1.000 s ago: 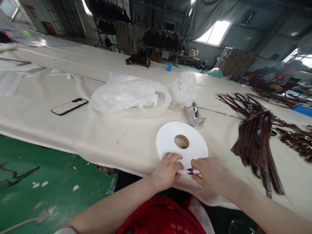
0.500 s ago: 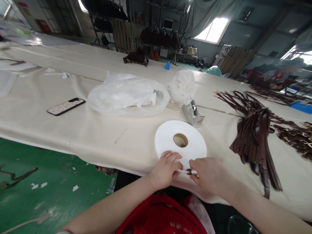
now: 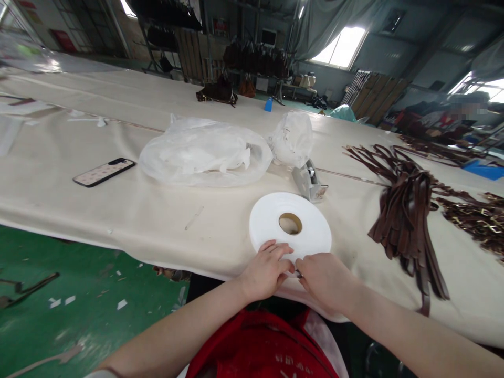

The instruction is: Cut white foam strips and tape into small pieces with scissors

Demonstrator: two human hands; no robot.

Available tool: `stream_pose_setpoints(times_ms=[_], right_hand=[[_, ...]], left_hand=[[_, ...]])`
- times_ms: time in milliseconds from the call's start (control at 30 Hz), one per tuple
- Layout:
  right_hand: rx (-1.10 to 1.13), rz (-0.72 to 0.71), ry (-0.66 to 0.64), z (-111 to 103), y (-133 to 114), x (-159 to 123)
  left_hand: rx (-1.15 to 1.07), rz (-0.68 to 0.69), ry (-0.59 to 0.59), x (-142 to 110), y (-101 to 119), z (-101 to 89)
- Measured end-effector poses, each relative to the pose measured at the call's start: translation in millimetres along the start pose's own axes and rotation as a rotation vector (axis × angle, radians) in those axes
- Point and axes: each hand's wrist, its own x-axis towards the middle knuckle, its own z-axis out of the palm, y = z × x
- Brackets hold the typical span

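A wide, flat roll of white tape [image 3: 263, 216] with a cardboard core lies near the table's front edge. My left hand [image 3: 265, 270] rests on its near side, fingers bent over the top face and thumb down by the rim. Right beside it, my right hand [image 3: 325, 278] is closed in a pinch at the same rim. A small dark tip [image 3: 298, 273] shows between the two hands; the rest of that piece is hidden by my fingers. Just behind the roll stands a grey metal tape dispenser [image 3: 309, 182].
Clear plastic bags [image 3: 205, 152] lie behind the roll, and a phone [image 3: 104, 172] lies to the left. A bundle of brown leather straps [image 3: 405, 210] is on the right, beside buckled straps [image 3: 472, 218]. A blue container [image 3: 268, 104] stands farther back. Someone sits at the far right.
My right hand has moved left, closer to my left hand. The dark-tipped piece in its pinch is now mostly covered. My left hand and the roll stay about where they were.
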Motion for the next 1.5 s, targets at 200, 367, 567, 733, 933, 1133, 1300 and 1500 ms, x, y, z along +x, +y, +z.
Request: stream_pose_setpoints(times_ms=[200, 367, 567, 733, 933, 1133, 1300, 1500], right_hand=[[-0.013, 0.030, -0.031, -8.2, -0.5, -0.1], [-0.011, -0.009, -0.044, -6.4, 1.7, 6.8], [-0.013, -0.075, 0.007, -2.8, 7.6, 9.1], [-0.009, -0.085, -0.019, -8.7, 1.7, 6.9], [0.020, -0.060, -0.027, -3.2, -5.8, 8.1], [0.030, -0.069, -0.012, 1.4, -4.5, 6.2], [0.027, -0.066, -0.065, 3.1, -5.6, 2.3], [0.046, -0.071, -0.058, 3.1, -6.8, 2.7]], left_hand=[[0.109, 0.044, -0.039, -0.7, 6.6, -0.6], [0.166, 0.043, -0.026, 1.3, 6.2, 3.9], [0.212, 0.081, -0.051, 2.6, 4.5, 7.7], [0.073, 0.047, -0.084, 4.3, 4.7, 6.9], [-0.007, 0.017, -0.109, 6.6, 5.8, 4.7], [-0.035, 0.018, -0.125, 7.0, 5.3, 2.8], [-0.077, 0.043, -0.139, 4.3, 6.7, 2.6], [-0.085, 0.044, -0.146, 3.7, 6.8, 2.0]])
